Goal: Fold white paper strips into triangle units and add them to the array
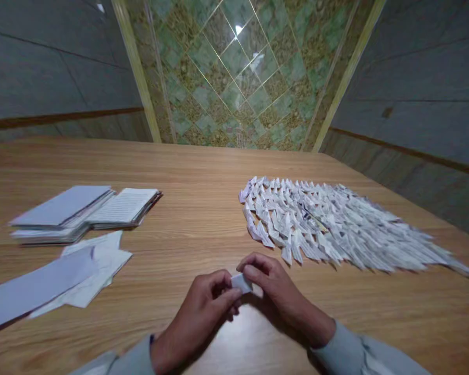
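One small folded white paper (241, 284) is held over the tabletop (195, 208), near the folded paper pieces (320, 224). The left hand (209, 302) pinches it; the right hand (273, 284) curls at its edge, whether gripping I cannot tell. Creasing seems in hand; the next move calls for lined-up edges and even pressure.

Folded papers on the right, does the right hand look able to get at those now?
Probably yes: just tabletop shows between the right hand and the folded papers, though that hand is now at the small white piece.
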The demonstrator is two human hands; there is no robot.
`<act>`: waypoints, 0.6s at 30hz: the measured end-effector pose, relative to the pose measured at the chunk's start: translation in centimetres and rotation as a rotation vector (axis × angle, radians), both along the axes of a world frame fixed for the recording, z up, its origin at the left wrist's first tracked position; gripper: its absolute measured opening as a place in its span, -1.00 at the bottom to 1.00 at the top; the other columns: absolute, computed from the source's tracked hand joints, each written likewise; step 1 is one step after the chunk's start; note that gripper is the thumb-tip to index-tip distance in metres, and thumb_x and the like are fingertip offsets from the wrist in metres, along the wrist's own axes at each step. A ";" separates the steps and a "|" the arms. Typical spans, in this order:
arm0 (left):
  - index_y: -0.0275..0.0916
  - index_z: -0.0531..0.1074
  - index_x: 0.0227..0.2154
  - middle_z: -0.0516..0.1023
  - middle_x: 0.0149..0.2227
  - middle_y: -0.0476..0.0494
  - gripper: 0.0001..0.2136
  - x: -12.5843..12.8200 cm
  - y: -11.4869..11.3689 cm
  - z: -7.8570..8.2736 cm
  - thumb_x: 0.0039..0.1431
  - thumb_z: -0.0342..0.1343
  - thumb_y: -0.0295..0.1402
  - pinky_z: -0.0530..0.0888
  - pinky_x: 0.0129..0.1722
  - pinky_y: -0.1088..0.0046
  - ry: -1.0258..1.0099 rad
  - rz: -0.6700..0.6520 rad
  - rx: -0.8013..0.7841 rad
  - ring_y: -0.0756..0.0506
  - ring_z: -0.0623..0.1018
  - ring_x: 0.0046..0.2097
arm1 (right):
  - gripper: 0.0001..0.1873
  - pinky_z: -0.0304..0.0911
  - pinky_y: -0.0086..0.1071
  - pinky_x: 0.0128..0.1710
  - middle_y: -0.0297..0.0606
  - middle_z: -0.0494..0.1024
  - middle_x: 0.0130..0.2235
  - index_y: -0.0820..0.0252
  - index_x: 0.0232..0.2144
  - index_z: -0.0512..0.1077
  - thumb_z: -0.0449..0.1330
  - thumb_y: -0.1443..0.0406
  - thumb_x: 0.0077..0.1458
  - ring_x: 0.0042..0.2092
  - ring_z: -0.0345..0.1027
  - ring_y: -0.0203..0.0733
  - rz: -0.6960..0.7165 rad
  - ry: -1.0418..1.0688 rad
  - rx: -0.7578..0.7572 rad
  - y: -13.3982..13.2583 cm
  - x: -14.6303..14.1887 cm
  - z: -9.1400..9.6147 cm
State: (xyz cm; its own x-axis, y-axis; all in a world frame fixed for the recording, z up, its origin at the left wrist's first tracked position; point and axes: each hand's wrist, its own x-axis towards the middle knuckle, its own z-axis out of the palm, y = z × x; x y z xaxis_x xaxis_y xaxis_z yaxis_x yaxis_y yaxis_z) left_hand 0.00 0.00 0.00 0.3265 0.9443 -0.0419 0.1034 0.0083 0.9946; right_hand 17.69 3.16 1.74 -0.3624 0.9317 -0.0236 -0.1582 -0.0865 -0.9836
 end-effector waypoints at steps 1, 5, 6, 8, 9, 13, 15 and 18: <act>-0.27 0.44 -0.47 0.50 -0.51 -0.07 -0.76 -0.1 0.0 0.2 0.25 0.10 -0.24 0.35 -0.43 0.47 0.057 0.005 0.062 -0.06 0.44 -0.45 | -0.79 0.17 -0.40 -0.36 -0.36 0.47 -0.43 0.21 -0.40 0.51 0.34 0.18 0.05 -0.38 0.30 -0.27 0.012 -0.033 0.038 -0.1 -0.1 0.0; -0.26 0.45 -0.54 0.48 -0.53 -0.04 -0.73 -0.3 0.0 0.8 0.23 0.12 -0.25 0.30 -0.43 0.48 0.210 0.042 0.210 -0.05 0.40 -0.45 | -0.75 0.16 -0.38 -0.35 -0.33 0.48 -0.44 0.23 -0.49 0.50 0.37 0.16 0.05 -0.38 0.29 -0.26 0.017 -0.130 0.170 -0.5 -0.2 0.0; -0.26 0.46 -0.54 0.47 -0.54 -0.04 -0.73 -0.4 0.0 0.9 0.23 0.13 -0.25 0.30 -0.43 0.49 0.224 0.056 0.215 -0.05 0.40 -0.45 | -0.73 0.15 -0.38 -0.35 -0.33 0.47 -0.45 0.22 -0.50 0.50 0.37 0.15 0.06 -0.37 0.28 -0.26 0.006 -0.140 0.194 -0.5 -0.2 0.0; -0.27 0.50 -0.53 0.51 -0.52 -0.05 -0.74 -0.4 0.0 1.2 0.21 0.15 -0.25 0.32 -0.42 0.49 0.205 0.073 0.195 -0.07 0.43 -0.43 | -0.70 0.15 -0.38 -0.36 -0.35 0.45 -0.46 0.22 -0.51 0.49 0.37 0.13 0.06 -0.38 0.28 -0.27 -0.007 -0.123 0.190 -0.4 -0.1 0.0; -0.27 0.53 -0.52 0.53 -0.51 -0.06 -0.76 -0.5 0.1 1.4 0.20 0.16 -0.25 0.34 -0.40 0.48 0.180 0.080 0.176 -0.07 0.45 -0.41 | -0.69 0.16 -0.38 -0.36 -0.36 0.45 -0.47 0.21 -0.51 0.48 0.38 0.11 0.06 -0.39 0.28 -0.27 -0.007 -0.107 0.174 -0.3 0.0 0.0; -0.26 0.59 -0.47 0.59 -0.49 -0.08 -0.79 -0.8 0.6 2.2 0.17 0.19 -0.26 0.38 -0.40 0.49 0.081 0.126 0.108 -0.08 0.49 -0.42 | -0.72 0.26 -0.35 -0.35 -0.31 0.54 -0.45 0.20 -0.44 0.50 0.35 0.10 0.09 -0.40 0.38 -0.23 -0.019 -0.085 0.134 0.2 0.1 -0.2; -0.26 0.58 -0.48 0.58 -0.51 -0.07 -0.79 -1.0 0.8 2.4 0.16 0.19 -0.26 0.38 -0.43 0.50 0.066 0.147 0.097 -0.07 0.48 -0.45 | -0.75 0.28 -0.34 -0.33 -0.29 0.56 -0.42 0.21 -0.41 0.52 0.34 0.13 0.10 -0.38 0.41 -0.20 -0.032 -0.093 0.139 0.3 0.2 -0.2; -0.26 0.57 -0.49 0.58 -0.52 -0.07 -0.79 -1.2 0.8 2.5 0.17 0.19 -0.26 0.38 -0.44 0.51 0.094 0.152 0.138 -0.06 0.49 -0.45 | -0.77 0.27 -0.33 -0.32 -0.28 0.56 -0.43 0.21 -0.42 0.52 0.32 0.15 0.12 -0.37 0.41 -0.21 -0.027 -0.114 0.166 0.2 0.4 -0.1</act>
State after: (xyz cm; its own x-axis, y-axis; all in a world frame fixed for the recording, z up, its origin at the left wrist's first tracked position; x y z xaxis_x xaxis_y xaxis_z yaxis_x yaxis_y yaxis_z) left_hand -1.19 0.84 2.46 0.1808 0.9812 0.0676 0.2034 -0.1045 0.9735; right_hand 18.09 3.37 1.64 -0.3415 0.9354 0.0919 -0.0446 0.0815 -0.9957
